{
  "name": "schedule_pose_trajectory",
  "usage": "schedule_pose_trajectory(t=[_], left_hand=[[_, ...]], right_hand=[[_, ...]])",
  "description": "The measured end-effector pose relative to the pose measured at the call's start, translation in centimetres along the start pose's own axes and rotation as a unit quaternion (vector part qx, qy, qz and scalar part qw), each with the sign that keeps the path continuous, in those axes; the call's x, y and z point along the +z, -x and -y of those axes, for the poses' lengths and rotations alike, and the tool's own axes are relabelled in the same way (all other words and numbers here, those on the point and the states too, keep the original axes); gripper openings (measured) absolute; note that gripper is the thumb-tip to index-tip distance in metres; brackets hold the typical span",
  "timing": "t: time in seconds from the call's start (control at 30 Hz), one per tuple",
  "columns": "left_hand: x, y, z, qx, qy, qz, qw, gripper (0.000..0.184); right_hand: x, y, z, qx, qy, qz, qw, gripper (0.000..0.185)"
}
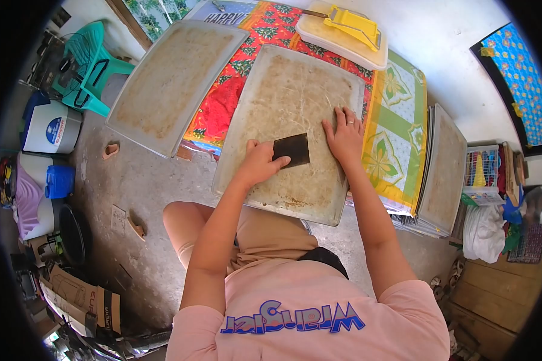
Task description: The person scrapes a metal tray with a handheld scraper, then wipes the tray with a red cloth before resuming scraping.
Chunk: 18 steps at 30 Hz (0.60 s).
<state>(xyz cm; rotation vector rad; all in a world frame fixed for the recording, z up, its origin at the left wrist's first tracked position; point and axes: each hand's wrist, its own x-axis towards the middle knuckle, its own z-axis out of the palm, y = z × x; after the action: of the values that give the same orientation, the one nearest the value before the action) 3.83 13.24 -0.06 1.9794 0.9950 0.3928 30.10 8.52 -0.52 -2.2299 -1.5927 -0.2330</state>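
Observation:
A worn metal baking sheet (283, 108), stained brown, lies slanted across the table's edge and over my lap. My left hand (261, 162) grips one side of a dark flat rectangular scraper (292, 150), which rests on the sheet's surface. Its exact kind is hard to make out. On the sheet's right side lies my right hand (346, 135), fingers spread and pressed flat, a ring on one of them.
Another stained sheet (171, 84) lies at the left, overhanging the table. Stacked sheets (442, 168) stand at the right, beside the patterned tablecloth (391, 156). Behind are a white tub (343, 42) with a yellow tool (355, 27). A green chair (93, 66) stands at left.

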Motion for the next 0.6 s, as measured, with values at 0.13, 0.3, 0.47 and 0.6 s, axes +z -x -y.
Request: schedule_pose_trajectory(t=[0.13, 0.3, 0.47, 0.6], left_hand=[[0.1, 0.1, 0.0, 0.025, 0.004, -0.014, 1.0, 0.032], [0.0, 0.3, -0.1, 0.019, -0.033, -0.008, 0.999, 0.032], [0.2, 1.1, -1.0, -0.007, 0.176, -0.089, 0.98, 0.029], [0.7, 3.4, -2.4, -0.044, 0.257, -0.201, 0.944, 0.027]], right_hand=[[0.1, 0.0, 0.0, -0.002, 0.001, -0.005, 1.0, 0.057], [-0.1, 0.1, 0.1, 0.002, -0.003, -0.003, 1.0, 0.057], [-0.2, 0.0, 0.0, 0.01, -0.009, 0.007, 1.0, 0.058], [-0.5, 0.0, -0.4, 0.012, -0.093, -0.037, 0.995, 0.059]])
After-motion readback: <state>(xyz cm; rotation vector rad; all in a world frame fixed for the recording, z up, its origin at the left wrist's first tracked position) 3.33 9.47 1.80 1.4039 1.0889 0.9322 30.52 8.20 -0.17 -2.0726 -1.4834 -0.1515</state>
